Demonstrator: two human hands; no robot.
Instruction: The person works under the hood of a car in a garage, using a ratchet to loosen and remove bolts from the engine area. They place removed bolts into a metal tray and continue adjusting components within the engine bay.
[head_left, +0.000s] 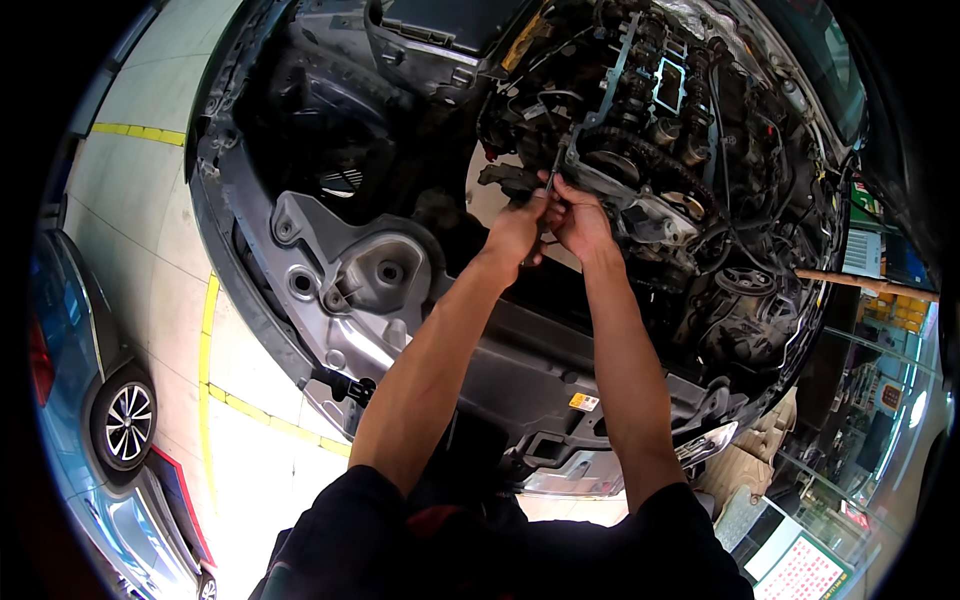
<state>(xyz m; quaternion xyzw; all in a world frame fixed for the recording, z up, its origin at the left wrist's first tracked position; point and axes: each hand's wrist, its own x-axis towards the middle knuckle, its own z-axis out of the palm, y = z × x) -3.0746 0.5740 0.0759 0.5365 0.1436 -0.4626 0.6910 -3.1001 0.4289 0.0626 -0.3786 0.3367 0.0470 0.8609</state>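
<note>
Both my hands meet at the front side of an exposed engine [640, 150], over the gap behind the car's front panel. My left hand [513, 230] is closed, its fingers curled round something dark that I cannot make out. Close against it, my right hand [582, 222] pinches with thumb and fingers at a thin dark rod [556, 163], which sticks up between the hands beside the engine's edge. The rod's lower part is hidden by my fingers. A dark bracket-like piece [505, 178] shows just beyond my left hand. The engine's top is uncovered, with a timing chain [640, 150] and round sprockets [688, 205] showing.
Below my forearms runs the grey front panel [500, 370], with a headlight mount [385, 270] at left. Hoses and a pulley [745, 280] lie right of the engine. A wooden stick [865, 284] juts in at right. A blue car [100, 400] stands at left beyond yellow floor lines [205, 340].
</note>
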